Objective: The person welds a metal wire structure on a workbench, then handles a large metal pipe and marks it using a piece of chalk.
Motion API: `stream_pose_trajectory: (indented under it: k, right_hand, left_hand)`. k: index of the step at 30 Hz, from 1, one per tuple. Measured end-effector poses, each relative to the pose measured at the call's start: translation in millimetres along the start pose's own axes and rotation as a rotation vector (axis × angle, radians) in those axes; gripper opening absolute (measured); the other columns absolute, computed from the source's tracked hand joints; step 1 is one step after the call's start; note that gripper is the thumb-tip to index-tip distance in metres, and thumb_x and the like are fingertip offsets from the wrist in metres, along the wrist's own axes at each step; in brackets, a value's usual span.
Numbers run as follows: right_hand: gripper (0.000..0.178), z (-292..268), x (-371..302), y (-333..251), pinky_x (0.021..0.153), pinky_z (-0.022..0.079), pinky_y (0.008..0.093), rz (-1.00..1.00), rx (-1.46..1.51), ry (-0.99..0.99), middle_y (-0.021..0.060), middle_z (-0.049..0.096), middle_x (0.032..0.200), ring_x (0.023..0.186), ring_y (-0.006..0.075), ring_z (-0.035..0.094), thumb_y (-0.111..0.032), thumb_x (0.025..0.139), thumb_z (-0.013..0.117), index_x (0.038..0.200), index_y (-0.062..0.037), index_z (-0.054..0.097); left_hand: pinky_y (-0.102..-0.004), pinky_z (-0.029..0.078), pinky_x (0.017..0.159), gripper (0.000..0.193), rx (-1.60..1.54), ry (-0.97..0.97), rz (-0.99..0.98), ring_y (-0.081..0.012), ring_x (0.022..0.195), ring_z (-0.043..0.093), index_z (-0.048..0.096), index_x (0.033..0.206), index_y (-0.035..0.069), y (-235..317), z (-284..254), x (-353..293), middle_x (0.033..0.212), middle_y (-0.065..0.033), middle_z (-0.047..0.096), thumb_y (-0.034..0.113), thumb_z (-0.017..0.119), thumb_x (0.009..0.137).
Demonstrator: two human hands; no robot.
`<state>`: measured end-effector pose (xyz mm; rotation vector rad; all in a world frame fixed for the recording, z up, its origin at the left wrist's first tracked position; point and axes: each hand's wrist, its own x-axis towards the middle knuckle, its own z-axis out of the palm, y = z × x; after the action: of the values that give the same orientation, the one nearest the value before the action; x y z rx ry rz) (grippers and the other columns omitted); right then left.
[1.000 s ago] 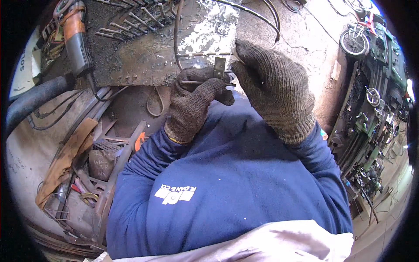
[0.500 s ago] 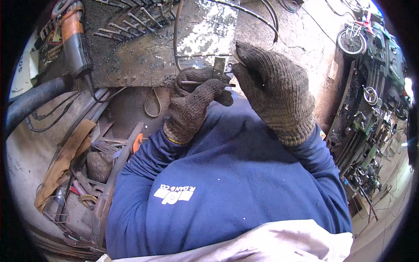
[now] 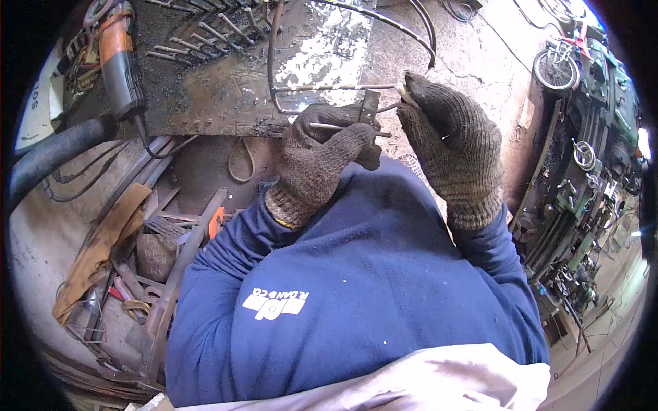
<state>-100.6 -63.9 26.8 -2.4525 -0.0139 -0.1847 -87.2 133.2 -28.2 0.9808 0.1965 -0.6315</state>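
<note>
Knitted dark work gloves cover both hands. My left hand [image 3: 329,137] is closed round a small flat metal strip [image 3: 369,108], which sticks up past the fingers, and a thin metal rod [image 3: 329,127] crossing the palm. Just to its right, my right hand [image 3: 449,130] pinches a small pale piece [image 3: 409,97] between thumb and fingers. I cannot make out its kind. A bent metal rod frame [image 3: 336,88] lies over the bench edge, one side reaching the right fingertips; whether they grip it as well is hidden.
A grimy workbench [image 3: 205,103] carries several short metal rods [image 3: 226,34] at the far left. An orange and grey angle grinder [image 3: 118,61] is beside them, near a thick dark pipe [image 3: 55,161]. Scrap metal lies below left; green machinery [image 3: 603,137] and a small bicycle [image 3: 556,67] stand right.
Both hands have shifted right, my left one carrying the flat strip and thin rod. The right fingertips have moved away from the bench edge, and more of the frame's side shows.
</note>
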Motion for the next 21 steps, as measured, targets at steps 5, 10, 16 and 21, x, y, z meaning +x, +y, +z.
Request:
stream_pose_trajectory:
  k: [5, 10, 16, 21]
  right_hand:
    - [0.031, -3, -2, 4, 0.075, 0.058, 0.0324, 0.034, -0.003, -0.083, 0.0134, 0.075, 0.103, 0.087, 0.0203, 0.073, -0.016, 0.090, 0.080, 0.117, -0.0042, 0.073]
    - [0.032, -3, -1, 9, 0.077, 0.059, 0.0280, 0.014, 0.041, -0.115, 0.0126, 0.077, 0.110, 0.091, 0.0151, 0.074, -0.013, 0.091, 0.080, 0.120, -0.0034, 0.073]
    - [0.032, -2, 4, 3, 0.073, 0.059, 0.0276, -0.021, 0.049, -0.117, 0.0113, 0.077, 0.107, 0.086, 0.0133, 0.073, -0.013, 0.091, 0.080, 0.120, -0.0040, 0.073]
    - [0.032, 0, 9, -4, 0.072, 0.060, 0.0294, 0.008, 0.053, -0.160, 0.0121, 0.078, 0.103, 0.082, 0.0156, 0.075, -0.014, 0.092, 0.079, 0.122, -0.0043, 0.072]
  left_hand:
    - [-0.0325, 0.062, 0.068, 0.014, 0.132, 0.039, 0.067, -0.0212, 0.074, 0.075, 0.073, 0.102, -0.005, 2, 5, 0, 0.085, -0.0152, 0.076, 0.007, 0.070, 0.097]
    - [-0.0297, 0.061, 0.071, 0.014, 0.275, 0.029, 0.091, -0.0181, 0.075, 0.075, 0.074, 0.103, -0.004, 1, 5, 1, 0.086, -0.0123, 0.077, 0.008, 0.068, 0.097]
    - [-0.0305, 0.061, 0.071, 0.016, 0.135, 0.069, 0.067, -0.0193, 0.076, 0.075, 0.074, 0.106, -0.004, -1, 9, -2, 0.087, -0.0140, 0.077, 0.007, 0.067, 0.098]
    - [-0.0326, 0.063, 0.071, 0.018, 0.166, 0.027, 0.089, -0.0224, 0.076, 0.076, 0.073, 0.110, -0.005, 0, 6, -1, 0.088, -0.0158, 0.077, 0.007, 0.067, 0.099]
